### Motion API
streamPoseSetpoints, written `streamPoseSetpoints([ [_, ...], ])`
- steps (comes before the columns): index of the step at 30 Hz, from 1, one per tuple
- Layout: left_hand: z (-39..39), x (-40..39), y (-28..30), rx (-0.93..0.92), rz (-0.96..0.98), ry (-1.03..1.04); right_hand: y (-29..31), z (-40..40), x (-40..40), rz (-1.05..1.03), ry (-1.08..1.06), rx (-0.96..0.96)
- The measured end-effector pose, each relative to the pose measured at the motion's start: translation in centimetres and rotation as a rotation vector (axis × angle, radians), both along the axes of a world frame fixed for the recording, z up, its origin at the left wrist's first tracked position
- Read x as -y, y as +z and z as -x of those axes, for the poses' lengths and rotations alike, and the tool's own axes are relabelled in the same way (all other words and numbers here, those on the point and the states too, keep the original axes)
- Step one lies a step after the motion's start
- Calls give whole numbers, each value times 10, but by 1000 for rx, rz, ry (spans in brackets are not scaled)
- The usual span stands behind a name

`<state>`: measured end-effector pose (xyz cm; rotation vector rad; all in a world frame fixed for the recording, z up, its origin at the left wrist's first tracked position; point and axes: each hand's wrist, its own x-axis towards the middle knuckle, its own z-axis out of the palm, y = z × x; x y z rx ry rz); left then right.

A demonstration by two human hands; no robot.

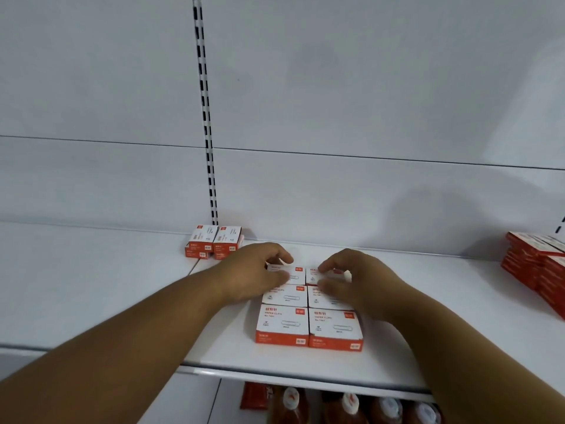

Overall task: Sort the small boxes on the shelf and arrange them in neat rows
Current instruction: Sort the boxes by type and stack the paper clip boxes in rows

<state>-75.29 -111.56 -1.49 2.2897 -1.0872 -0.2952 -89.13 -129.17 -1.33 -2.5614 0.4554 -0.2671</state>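
Small white-and-orange paper-clip boxes lie in two columns on the white shelf (122, 301). The front pair (282, 327) sits near the shelf's edge, a middle pair (287, 296) is behind it. My left hand (253, 272) curls its fingers round the rear left box (295, 272). My right hand (351, 280) pinches the rear right box (313, 275) between thumb and fingers. Both rear boxes are partly hidden by my fingers.
A second group of the same boxes (212, 241), stacked two high, stands against the back wall by the slotted upright (208, 148). A tall stack of orange boxes (538, 264) fills the right end. Bottles (348, 405) stand on the shelf below.
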Motion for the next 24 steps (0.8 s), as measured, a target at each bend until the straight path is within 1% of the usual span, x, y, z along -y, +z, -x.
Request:
streamPoseSetpoints([
  [7,2,2,-3,98,11,-36,-2,-4,0,15,29,6],
  [11,2,3,-5,247,0,-62,6,-6,-4,65,25,-55],
  [13,3,2,-4,286,-7,-67,11,-10,-8,87,27,-65],
  [16,-1,-7,-2,287,48,-56,18,-22,-20,126,29,-39],
  [20,-23,-32,5,373,132,-36,24,-44,-43,137,30,-5],
  [23,-51,-54,13,403,227,58,28,-69,-66,116,22,30],
  [24,-60,-61,14,426,218,102,30,-78,-74,112,27,35],
])
